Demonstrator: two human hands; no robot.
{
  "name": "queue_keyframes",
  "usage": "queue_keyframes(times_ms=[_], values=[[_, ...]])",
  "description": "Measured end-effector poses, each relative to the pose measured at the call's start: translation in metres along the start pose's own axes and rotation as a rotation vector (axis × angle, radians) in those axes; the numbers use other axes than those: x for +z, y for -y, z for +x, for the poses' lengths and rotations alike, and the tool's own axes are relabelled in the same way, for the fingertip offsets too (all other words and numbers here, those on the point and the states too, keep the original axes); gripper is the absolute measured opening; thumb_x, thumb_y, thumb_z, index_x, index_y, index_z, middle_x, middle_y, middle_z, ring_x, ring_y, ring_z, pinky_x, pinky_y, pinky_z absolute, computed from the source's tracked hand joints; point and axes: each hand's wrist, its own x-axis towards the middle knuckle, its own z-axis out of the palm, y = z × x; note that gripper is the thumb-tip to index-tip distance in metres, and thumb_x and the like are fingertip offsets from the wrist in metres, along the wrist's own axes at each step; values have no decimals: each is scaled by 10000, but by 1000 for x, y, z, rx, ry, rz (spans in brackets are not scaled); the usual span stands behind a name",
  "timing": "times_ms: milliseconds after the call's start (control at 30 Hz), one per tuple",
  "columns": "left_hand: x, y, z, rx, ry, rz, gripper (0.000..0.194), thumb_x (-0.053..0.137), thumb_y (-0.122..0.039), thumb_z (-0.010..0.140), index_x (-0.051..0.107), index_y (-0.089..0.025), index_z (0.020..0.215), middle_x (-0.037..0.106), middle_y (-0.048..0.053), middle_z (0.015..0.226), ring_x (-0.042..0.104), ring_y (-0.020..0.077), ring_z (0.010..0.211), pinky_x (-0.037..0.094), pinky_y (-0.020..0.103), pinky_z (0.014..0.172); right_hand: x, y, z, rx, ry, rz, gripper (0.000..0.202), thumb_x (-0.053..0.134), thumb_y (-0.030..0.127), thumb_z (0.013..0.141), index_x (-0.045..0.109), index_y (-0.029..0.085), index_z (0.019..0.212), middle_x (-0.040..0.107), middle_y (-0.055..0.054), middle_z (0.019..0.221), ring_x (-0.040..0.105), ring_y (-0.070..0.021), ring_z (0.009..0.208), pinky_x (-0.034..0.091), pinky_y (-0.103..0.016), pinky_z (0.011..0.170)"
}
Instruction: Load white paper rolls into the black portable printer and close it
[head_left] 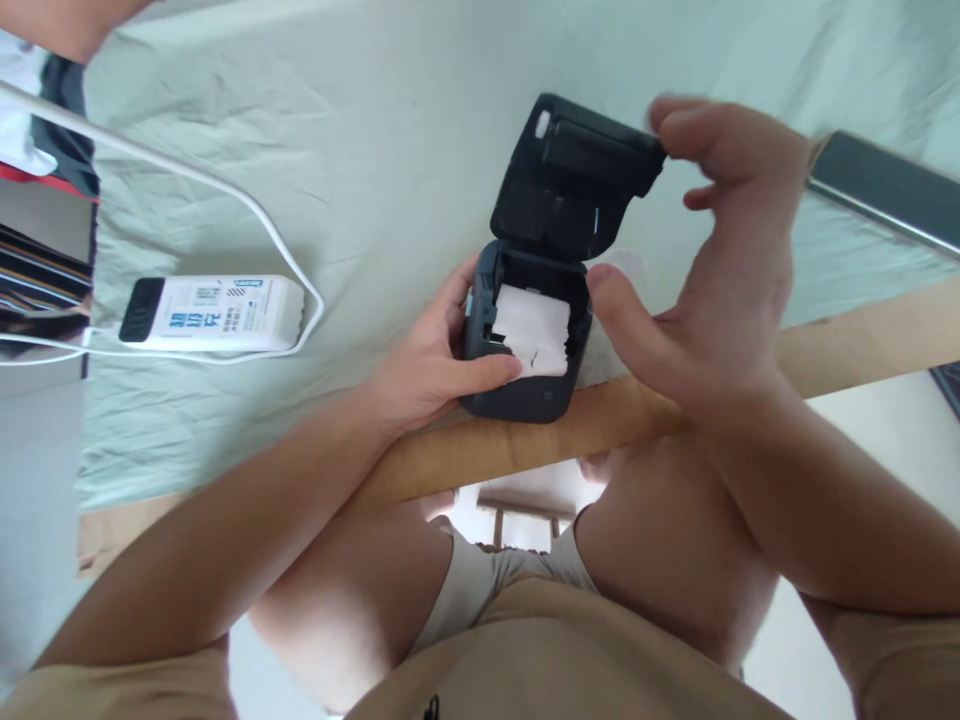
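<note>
A small dark portable thermal printer (517,402) is held near the table's front edge, its lid (574,185) swung up and back. Inside the compartment lies white paper (534,325) with a ragged, torn edge. My left hand (431,365) grips the printer from its left side, the thumb reaching over the front rim onto the paper's edge. My right hand (739,240) is spread at the right, slightly blurred. Its fingertips are at the lid's right corner, and the thumb tip is beside the printer body near the hinge.
A white power bank (225,313) with a black end lies at left, a white cable (259,205) looping around it. A dark phone-like slab (892,190) rests at right. Pale green cloth (375,120) covers the table behind a wooden edge (487,450). Another person's arm (67,25) shows top left.
</note>
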Motion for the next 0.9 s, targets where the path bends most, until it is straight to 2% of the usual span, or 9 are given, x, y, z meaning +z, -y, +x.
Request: queue_keyframes(times_ms=[133, 233, 433, 533, 633, 667, 733, 800, 900], values=[[0, 0, 2, -3, -23, 2, 914, 978, -166, 638, 601, -272, 1464, 803, 56, 1274, 785, 307, 1216, 653, 375, 1005, 6, -15, -5, -23, -159, 259, 329, 625, 374, 1014, 626, 318, 1338, 707, -93, 1330, 751, -286, 1142, 608, -465, 910], [0, -1, 1, -17, -23, 9, 955, 1012, -172, 614, 601, -280, 1469, 795, 51, 1289, 774, 312, 1232, 651, 382, 1013, 7, -21, -6, -116, -160, 305, 208, 661, 367, 966, 681, 302, 1162, 753, -72, 1065, 722, -241, 880, 552, -435, 734], [2, -5, -9, 49, -44, 39, 644, 994, -407, 770, 683, -295, 1322, 802, 33, 1197, 784, 296, 1148, 652, 357, 924, -1, -21, -14, -42, -171, 248, 177, 695, 430, 950, 680, 303, 1073, 743, -79, 1035, 735, -260, 886, 565, -462, 750], [4, -3, -10, 97, -83, 99, 580, 1016, -341, 741, 713, -275, 1231, 799, 12, 1092, 779, 253, 1038, 647, 327, 876, -12, -49, -20, -52, -204, 170, 200, 682, 465, 984, 715, 293, 1082, 744, -110, 1021, 729, -272, 883, 562, -461, 753], [5, 2, -6, 108, -115, 100, 521, 993, -345, 769, 723, -250, 1204, 803, 22, 1070, 783, 238, 978, 654, 323, 833, -37, -101, -14, -42, -322, 40, 182, 681, 409, 967, 764, 289, 1076, 743, -108, 953, 713, -279, 851, 558, -463, 770], [4, 5, -4, 118, -123, 94, 512, 985, -367, 781, 724, -242, 1204, 806, 29, 1070, 788, 235, 962, 657, 320, 816, -49, -119, -9, 16, -349, -38, 152, 699, 310, 938, 781, 271, 1060, 747, -99, 943, 721, -272, 847, 568, -459, 795], [2, 9, -1, 159, -101, 89, 552, 998, -402, 758, 728, -226, 1206, 811, 35, 1045, 795, 227, 900, 657, 303, 751, -75, -149, 5, 311, -303, -375, 391, 811, 23, 739, 795, 175, 1098, 793, -103, 1042, 775, -302, 977, 601, -463, 862], [-1, 12, 2, 159, -92, 88, 545, 1002, -379, 755, 739, -211, 1203, 815, 35, 1027, 796, 212, 870, 657, 285, 728, -98, -166, 17, 661, -86, -663, 756, 872, -169, 595, 776, 101, 1294, 795, -143, 1341, 759, -336, 1296, 584, -492, 1104], [-2, 12, 3, 170, -65, 67, 467, 995, -312, 763, 772, -202, 1158, 814, 21, 972, 785, 184, 830, 655, 253, 713, -118, -175, 26, 878, 229, -775, 996, 989, -17, 701, 605, 151, 1605, 648, -188, 1636, 613, -323, 1555, 486, -466, 1275]])
